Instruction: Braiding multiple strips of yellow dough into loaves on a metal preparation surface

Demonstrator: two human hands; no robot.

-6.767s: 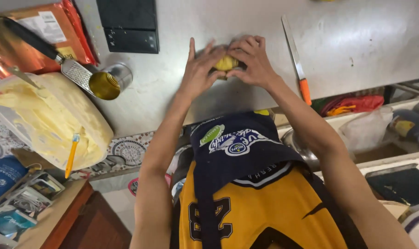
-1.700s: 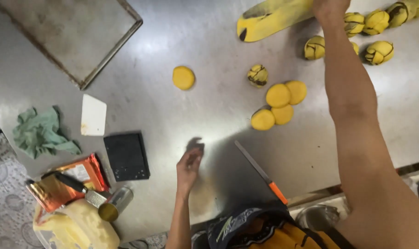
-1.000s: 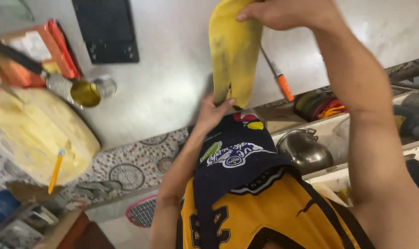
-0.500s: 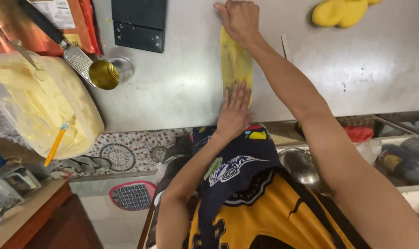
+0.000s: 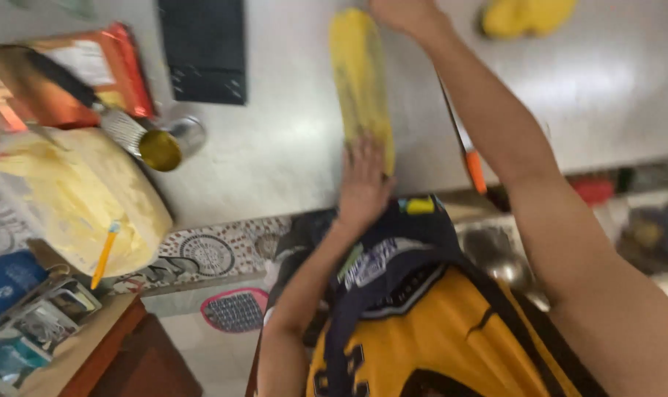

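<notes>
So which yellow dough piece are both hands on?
The long flattened strip: left hand at its near end, right hand at its far end. The yellow lumps lie untouched.

Pretty boxed in here. My left hand [image 5: 362,184] and right hand [image 5: 404,13] pin the long yellow dough strip [image 5: 360,81], which splits the steel counter [image 5: 290,140] down the middle. Left of it there's open steel, until you hit the black scale [image 5: 203,48], the little tin cup [image 5: 169,145] and the bagged yellow block [image 5: 77,198]. On the right, the orange-handled knife [image 5: 466,151] lies just beside my forearm; past that, bare counter up to the yellow dough pieces [image 5: 529,15].
</notes>
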